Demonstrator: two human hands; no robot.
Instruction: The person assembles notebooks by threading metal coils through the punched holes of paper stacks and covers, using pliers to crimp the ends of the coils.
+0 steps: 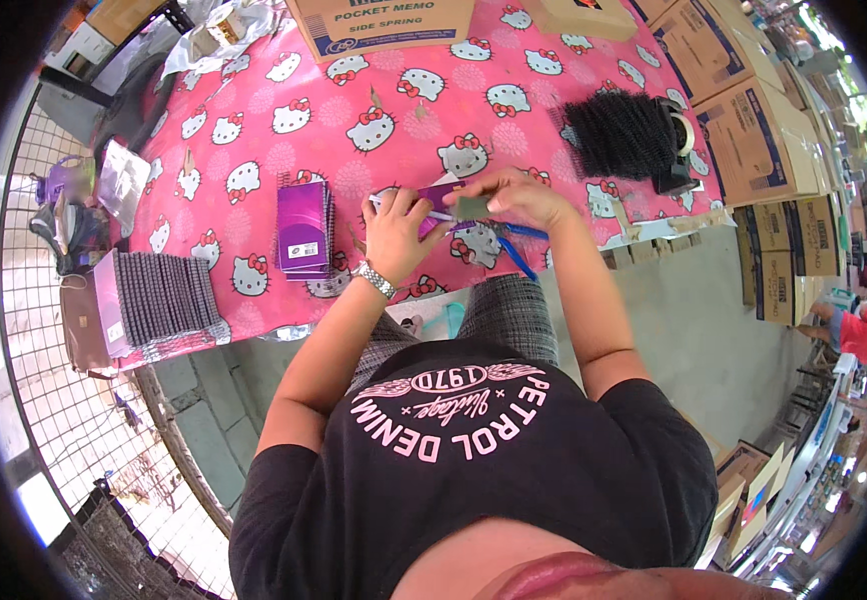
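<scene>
Both hands pinch one purple notepad (441, 197): left hand (396, 232), right hand (516, 195). Looks mid-assembly; the finished stack (304, 228) sits beside on the table (254, 140).

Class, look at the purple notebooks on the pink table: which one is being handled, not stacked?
The purple notebook held between the left hand and right hand; the others sit untouched in a stack to its left.
</scene>
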